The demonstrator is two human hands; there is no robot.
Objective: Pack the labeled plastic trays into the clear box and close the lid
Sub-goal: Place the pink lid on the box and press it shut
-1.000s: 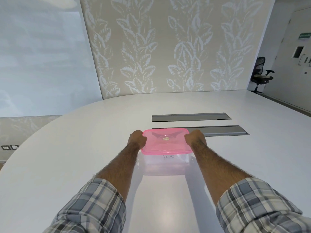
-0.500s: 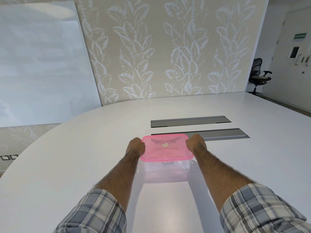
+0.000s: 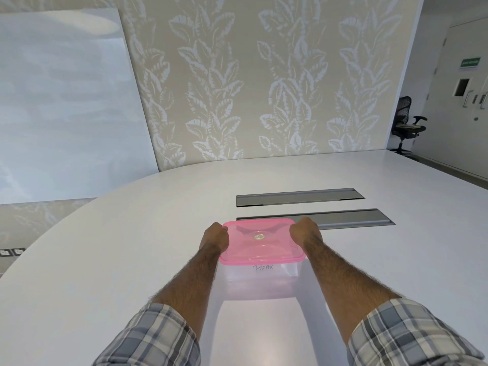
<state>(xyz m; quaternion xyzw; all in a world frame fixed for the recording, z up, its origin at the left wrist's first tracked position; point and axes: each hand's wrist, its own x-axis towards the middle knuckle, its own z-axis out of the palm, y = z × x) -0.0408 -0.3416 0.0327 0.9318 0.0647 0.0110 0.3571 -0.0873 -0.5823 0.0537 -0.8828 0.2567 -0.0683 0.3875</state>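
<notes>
Pressing pink lid onto clear box near table's middle: my left hand and right hand curl over lid's side edges, likely seating rim evenly. Trays inside unclear.

A large white rounded table carries a clear box with a pink lid, beside two grey recessed panels.
</notes>
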